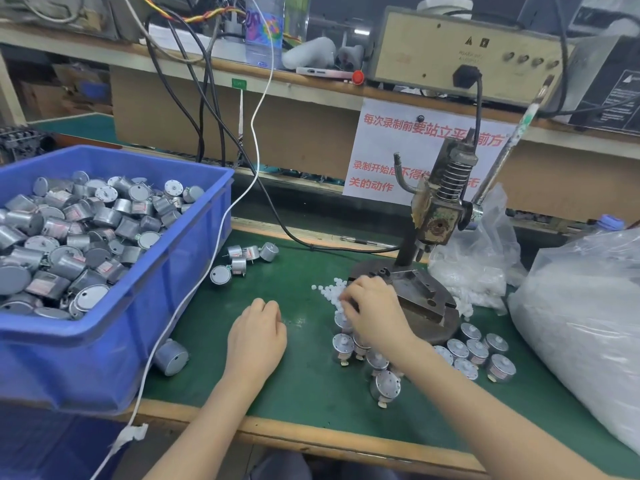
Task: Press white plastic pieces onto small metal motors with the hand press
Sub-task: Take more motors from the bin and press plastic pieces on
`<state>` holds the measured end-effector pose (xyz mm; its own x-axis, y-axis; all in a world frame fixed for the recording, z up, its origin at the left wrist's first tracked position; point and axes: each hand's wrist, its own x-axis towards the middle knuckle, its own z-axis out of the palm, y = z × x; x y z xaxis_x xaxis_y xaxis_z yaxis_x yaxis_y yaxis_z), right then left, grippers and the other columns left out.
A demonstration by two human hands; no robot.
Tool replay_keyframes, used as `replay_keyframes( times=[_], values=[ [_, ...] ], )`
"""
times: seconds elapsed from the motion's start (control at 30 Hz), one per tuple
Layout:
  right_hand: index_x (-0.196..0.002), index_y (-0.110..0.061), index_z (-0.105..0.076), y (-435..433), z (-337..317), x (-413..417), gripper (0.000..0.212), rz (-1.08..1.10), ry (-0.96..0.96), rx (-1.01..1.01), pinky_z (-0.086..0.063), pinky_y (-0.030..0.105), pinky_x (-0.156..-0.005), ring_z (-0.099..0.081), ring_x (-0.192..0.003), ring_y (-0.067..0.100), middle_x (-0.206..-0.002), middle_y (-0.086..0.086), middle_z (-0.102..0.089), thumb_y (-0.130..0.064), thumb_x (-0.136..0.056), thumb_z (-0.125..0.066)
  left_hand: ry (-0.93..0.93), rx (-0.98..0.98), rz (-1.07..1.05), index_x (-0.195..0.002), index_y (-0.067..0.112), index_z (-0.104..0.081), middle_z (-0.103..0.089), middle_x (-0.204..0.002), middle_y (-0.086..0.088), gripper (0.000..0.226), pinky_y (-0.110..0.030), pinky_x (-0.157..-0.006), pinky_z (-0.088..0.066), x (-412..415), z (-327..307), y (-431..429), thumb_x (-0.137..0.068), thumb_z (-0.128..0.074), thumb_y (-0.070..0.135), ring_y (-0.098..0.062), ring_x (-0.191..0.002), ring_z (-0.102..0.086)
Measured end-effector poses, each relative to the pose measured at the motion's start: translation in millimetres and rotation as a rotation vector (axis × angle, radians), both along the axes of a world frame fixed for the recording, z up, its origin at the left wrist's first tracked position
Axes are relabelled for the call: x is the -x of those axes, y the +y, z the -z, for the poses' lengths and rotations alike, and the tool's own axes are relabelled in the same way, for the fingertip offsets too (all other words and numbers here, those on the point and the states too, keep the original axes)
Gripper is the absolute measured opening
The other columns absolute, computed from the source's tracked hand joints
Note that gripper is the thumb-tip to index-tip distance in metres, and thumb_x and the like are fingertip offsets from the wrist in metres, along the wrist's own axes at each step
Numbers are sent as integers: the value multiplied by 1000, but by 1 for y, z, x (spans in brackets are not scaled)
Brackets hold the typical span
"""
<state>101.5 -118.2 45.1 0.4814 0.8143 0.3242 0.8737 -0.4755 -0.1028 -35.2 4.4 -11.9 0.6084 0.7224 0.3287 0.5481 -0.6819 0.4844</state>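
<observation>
The blue plastic crate (pixel 138 306) is heaped with silver cylindrical metal motors (pixel 69 237), too many to count. The small clear plastic bag (pixel 485 271) holds white plastic pieces; the contents of the large clear bag (pixel 581 323) are indistinct. Loose white pieces (pixel 329 291) lie on the green mat (pixel 304 375) beside the rusty metal hand press (pixel 440 216). The right hand (pixel 374 313) curls into them with its fingertips hidden, so its grip cannot be told. The left hand (pixel 256 337) rests loosely curled on the mat, holding nothing. Seven motors stand right of the forearm.

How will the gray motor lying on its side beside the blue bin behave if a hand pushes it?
The motor is a round can lying on its side, so it would probably roll across the green mat. Its metal shell suggests it is rather heavy for its size and stiff. The smooth wall may slip in a loose grip.
</observation>
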Motion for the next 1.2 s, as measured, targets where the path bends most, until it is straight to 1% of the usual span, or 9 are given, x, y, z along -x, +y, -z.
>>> replay_keyframes(
  times=[0.3,0.53,0.63,0.7,0.77,0.83,0.9,1.03,1.2],
  values=[
    [-106,-15,-64,71,-2,-25,18,33,-181,439,-28,34,-84,-45,-110,25,-111,5,-62,-17,-92,-52,-109,162,-14,-84,13,-54,-53,-88,1,11,-31,-68,-39,1,-1,5,-86,-43,12,-19,-82,-51],
    [-103,-15,-63,68,0,-24,19,-7,-202,471,-28,33,-85,-49,-109,26,-111,6,-62,-7,-88,-53,-188,251,-50,-82,13,-53,-54,-85,3,11,-33,-67,-40,1,-3,6,-85,-43,11,-20,-79,-52],
    [-103,-16,-63,67,1,-21,17,-3,-187,464,-27,31,-81,-50,-107,26,-110,4,-63,-11,-88,-58,-208,269,-55,-82,12,-54,-55,-85,3,11,-32,-65,-39,1,-4,5,-85,-43,10,-21,-78,-51],
    [-104,-17,-64,66,-2,-14,16,-7,-91,395,-32,31,-84,-52,-107,25,-109,4,-65,-16,-90,-56,-225,284,-60,-82,12,-54,-54,-85,3,11,-31,-63,-37,2,-5,5,-86,-44,10,-20,-77,-51],
    [-100,-17,-67,65,-7,-2,15,-43,135,286,-37,28,-85,-56,-104,22,-107,1,-67,-18,-89,-57,-266,313,-57,-82,11,-56,-54,-83,3,11,-31,-63,-36,3,-4,6,-85,-45,8,-20,-77,-51],
    [-94,-15,-70,64,-12,15,12,-120,405,231,-40,18,-73,-59,-92,13,-101,-2,-70,-18,-86,-62,-337,360,-53,-80,9,-57,-53,-80,3,12,-30,-64,-35,4,-4,7,-84,-47,5,-20,-77,-52],
    [-92,-14,-72,65,-12,30,11,-201,547,252,-37,8,-61,-55,-80,6,-97,-2,-71,-18,-84,-65,-412,396,-64,-78,9,-58,-54,-78,3,13,-26,-62,-31,6,-4,8,-83,-49,2,-19,-76,-52],
    [-93,-11,-72,69,-4,40,12,-227,632,294,-40,17,-71,-53,-79,7,-97,3,-70,-17,-83,-67,-513,449,-93,-74,11,-58,-59,-80,-2,17,-24,-64,-32,8,-4,8,-82,-50,-2,-19,-76,-53],
    [-84,-17,-61,69,3,36,11,-180,688,264,-39,17,-61,-50,-65,6,-77,-4,-60,-17,-81,-71,-569,498,-117,-73,13,-57,-60,-81,-2,20,-24,-64,-32,7,-5,10,-83,-50,-2,-18,-75,-53]
  ],
)
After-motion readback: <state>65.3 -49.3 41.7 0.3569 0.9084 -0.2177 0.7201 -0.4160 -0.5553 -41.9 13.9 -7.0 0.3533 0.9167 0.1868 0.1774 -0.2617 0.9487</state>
